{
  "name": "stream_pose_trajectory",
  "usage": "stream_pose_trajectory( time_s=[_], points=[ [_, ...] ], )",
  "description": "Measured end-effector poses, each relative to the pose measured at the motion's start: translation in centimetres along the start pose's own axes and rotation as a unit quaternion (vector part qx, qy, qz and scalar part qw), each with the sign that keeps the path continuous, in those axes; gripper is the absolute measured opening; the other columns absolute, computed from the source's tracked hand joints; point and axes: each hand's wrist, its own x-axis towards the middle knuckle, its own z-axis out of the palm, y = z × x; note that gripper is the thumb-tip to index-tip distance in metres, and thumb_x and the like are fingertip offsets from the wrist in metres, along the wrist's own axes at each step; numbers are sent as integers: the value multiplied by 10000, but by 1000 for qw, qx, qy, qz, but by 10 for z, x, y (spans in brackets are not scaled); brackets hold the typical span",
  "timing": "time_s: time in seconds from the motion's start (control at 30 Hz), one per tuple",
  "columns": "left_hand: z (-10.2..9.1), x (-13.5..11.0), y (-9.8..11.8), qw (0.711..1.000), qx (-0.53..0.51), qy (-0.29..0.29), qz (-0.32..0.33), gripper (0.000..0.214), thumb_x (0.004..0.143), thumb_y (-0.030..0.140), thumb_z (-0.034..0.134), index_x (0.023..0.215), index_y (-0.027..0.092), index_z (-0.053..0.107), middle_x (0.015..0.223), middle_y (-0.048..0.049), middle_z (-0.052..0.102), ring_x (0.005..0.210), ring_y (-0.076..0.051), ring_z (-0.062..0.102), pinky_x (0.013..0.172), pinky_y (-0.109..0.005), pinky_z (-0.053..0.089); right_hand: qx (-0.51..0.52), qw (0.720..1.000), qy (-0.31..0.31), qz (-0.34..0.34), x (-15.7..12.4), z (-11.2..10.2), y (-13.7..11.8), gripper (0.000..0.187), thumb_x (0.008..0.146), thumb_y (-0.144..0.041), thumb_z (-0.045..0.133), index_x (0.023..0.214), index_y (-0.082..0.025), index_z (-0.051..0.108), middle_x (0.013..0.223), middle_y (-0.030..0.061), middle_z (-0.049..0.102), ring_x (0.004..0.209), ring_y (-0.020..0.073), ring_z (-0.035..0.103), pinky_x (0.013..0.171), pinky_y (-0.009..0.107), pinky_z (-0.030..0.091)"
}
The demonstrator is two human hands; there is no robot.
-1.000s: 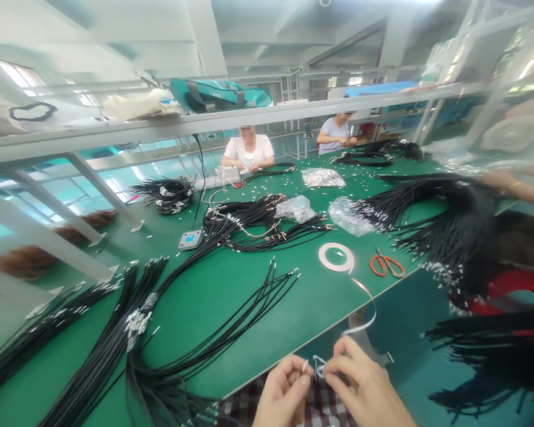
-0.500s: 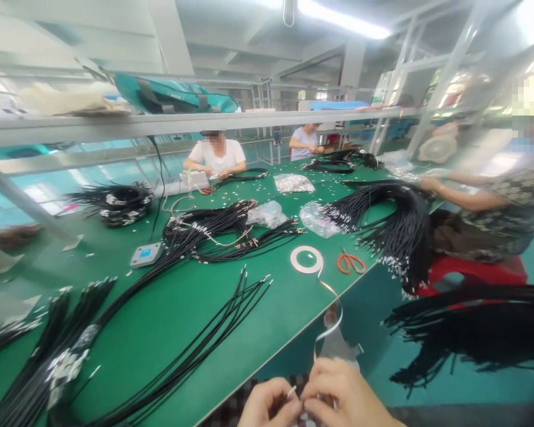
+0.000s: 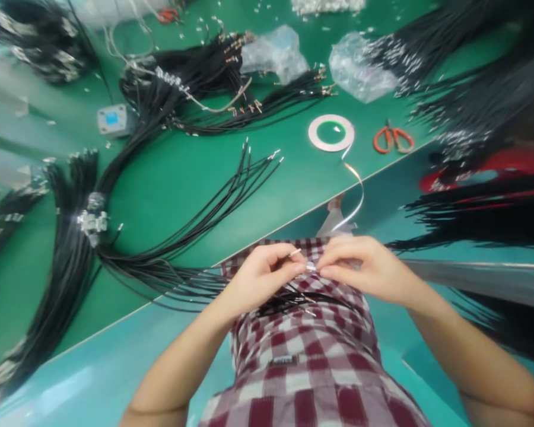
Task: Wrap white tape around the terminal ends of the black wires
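Observation:
My left hand (image 3: 260,279) and my right hand (image 3: 365,267) meet over my red-and-white checked shirt (image 3: 305,367), fingertips pinching close together. A small metal wire terminal (image 3: 295,252) pokes out of my left fingers. My right fingers pinch a pale tape end (image 3: 311,267), though the fingers hide most of the join. A thin tape strip (image 3: 351,196) curls down from a copper-coloured tape roll (image 3: 331,133) on the bench towards my hands. Several black wires (image 3: 289,302) lie across my lap below them.
The green workbench (image 3: 173,160) has a pale edge running diagonally just beyond my hands. It holds bundles of black terminated wires (image 3: 173,237), orange-handled scissors (image 3: 393,139), plastic bags (image 3: 362,68) and a small grey box (image 3: 112,120). A red stool (image 3: 485,163) stands to the right.
The view has tipped sharply down, from the far room and co-workers to my lap. My hands now sit higher in the picture, and the tape strip still runs from the roll towards them.

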Motion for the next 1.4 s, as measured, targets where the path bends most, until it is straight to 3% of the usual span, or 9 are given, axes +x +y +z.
stream_pose_trajectory(
  time_s=[0.17,0.37,0.47,0.57,0.67,0.83,1.1,1.23,1.4],
  points=[
    [0,3,7,1000,8,6,15,226,907,350,619,833,139,652,749,-9,589,689,-116,480,661,-241,383,98,995,-29,-19,-2,-1,-3,124,895,-136,656,887,-191,768,865,35,706,801,149,655,735,278,516],
    [5,13,3,993,-110,38,-14,311,834,443,709,812,141,636,655,22,551,552,-80,429,554,-216,346,208,970,35,-124,7,15,3,116,881,-169,712,911,-252,786,1060,52,683,954,170,653,839,321,540],
    [9,15,-5,987,-152,55,-19,355,796,472,748,785,135,634,605,38,524,493,-57,370,497,-203,297,232,962,67,-125,15,28,5,120,887,-171,704,895,-258,785,1016,54,725,897,174,673,764,308,553],
    [11,10,-10,976,-193,105,0,306,799,395,773,946,153,656,591,61,499,477,-48,349,469,-187,269,173,968,137,-122,21,36,5,162,870,-112,703,881,-254,779,853,20,720,767,145,659,667,263,531],
    [12,2,-11,958,-219,178,45,337,823,316,763,1126,214,655,607,72,489,484,-48,366,463,-174,283,62,970,187,-143,24,39,5,203,873,-64,681,897,-243,774,829,6,698,746,125,639,678,248,521],
    [18,-3,-10,959,-123,230,110,132,823,230,755,944,181,768,839,-48,679,707,-109,584,623,-207,469,-6,965,197,-172,24,42,10,204,896,-67,658,949,-232,766,859,16,689,763,129,637,688,256,523],
    [31,6,-23,911,11,335,242,41,840,141,713,850,181,712,812,-30,613,777,-138,582,670,-238,471,-53,958,250,-132,25,51,14,144,891,-96,659,894,-207,751,830,21,707,739,146,652,678,275,528],
    [34,6,-22,923,-39,322,206,18,874,203,683,880,187,678,862,-34,597,808,-144,576,709,-248,488,-86,959,243,-118,25,48,11,123,908,-121,635,889,-198,730,836,36,712,758,166,656,707,306,524],
    [26,2,-15,953,-151,242,103,371,858,312,715,1211,244,623,839,-6,560,724,-124,509,635,-225,441,-93,961,246,-86,22,39,12,91,918,-153,631,887,-202,701,843,36,695,764,175,647,703,314,510]
  ],
)
